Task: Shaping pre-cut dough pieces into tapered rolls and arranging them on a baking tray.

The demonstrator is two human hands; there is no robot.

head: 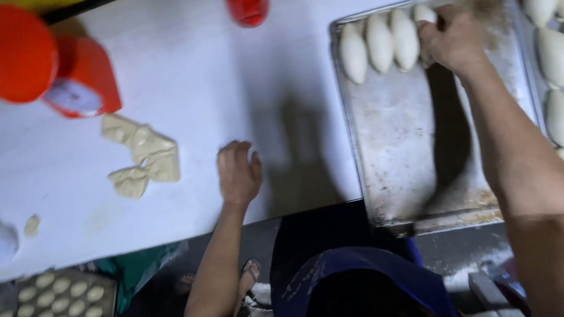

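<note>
Head cam: right hand is closed around the fourth dough roll at the tray's top edge, upper right of frame, its long axis running up-down like its three neighbours. Left hand rests mid-frame, fingers loosely curled on the table, holding nothing, well apart from the tray.

I read this as a bakery work area: a white floured surface, a worn metal baking tray with a row of shaped dough pieces, dough scraps, and a red weighing scale.
</note>
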